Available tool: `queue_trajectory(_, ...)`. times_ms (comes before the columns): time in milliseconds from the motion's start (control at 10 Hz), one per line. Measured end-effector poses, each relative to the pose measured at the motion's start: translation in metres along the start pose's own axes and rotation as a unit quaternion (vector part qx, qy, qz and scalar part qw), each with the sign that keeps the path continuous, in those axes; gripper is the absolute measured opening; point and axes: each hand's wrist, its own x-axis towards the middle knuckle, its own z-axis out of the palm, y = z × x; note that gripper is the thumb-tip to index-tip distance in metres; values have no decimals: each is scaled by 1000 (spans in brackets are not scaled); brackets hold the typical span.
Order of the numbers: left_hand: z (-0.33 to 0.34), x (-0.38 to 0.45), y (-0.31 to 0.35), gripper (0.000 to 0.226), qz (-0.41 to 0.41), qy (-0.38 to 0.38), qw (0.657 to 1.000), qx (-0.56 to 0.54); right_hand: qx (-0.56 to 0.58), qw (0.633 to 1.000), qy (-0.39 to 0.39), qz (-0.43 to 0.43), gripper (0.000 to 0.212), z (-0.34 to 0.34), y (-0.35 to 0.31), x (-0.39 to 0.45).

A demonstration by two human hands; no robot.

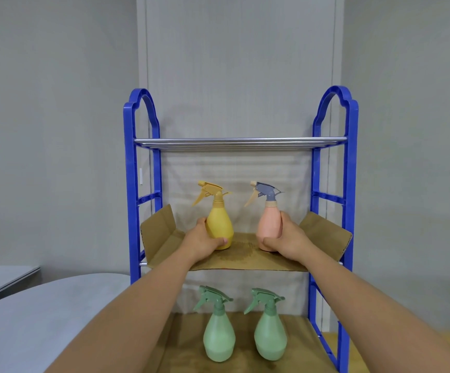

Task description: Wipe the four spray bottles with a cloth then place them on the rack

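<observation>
Yellow bottle (219,227) in left hand (201,242); pink bottle (269,228) in right hand (288,239).

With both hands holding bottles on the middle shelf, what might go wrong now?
The cardboard sheet is loose on the rack, so it may slide. The yellow bottle in the left hand and the pink bottle in the right hand are narrow-topped and may tip when released.

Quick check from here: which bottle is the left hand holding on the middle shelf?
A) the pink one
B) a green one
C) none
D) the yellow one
D: the left hand grips the yellow bottle; the right hand holds the pink bottle.
</observation>
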Motion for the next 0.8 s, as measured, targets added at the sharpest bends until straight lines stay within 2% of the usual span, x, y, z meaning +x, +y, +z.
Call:
queue_trajectory(300, -3, 2, 0, 92, -8, -12, 1000, -11, -6, 1000, -10, -12, 77, -1, 2, 0)
queue_trajectory(500, -6, 1, 1, 93, -5, -17, 1000, -3, -10, 1000, -12, -9, 71, -6, 5, -3)
queue_trajectory(600, -10, -5, 3, 89, 4, -22, 1000, -15, -31, 999, -9, 0, 78, -12, 2, -11)
queue_trajectory(700, -17, -17, 10, 87, 13, -18, 1000, -11, -38, 999, 8, 0, 85, -20, -4, -23)
queue_trajectory(800, -37, -46, 24, 77, 11, -14, 1000, -13, -12, 999, 51, 17, 82, -42, -19, -46)
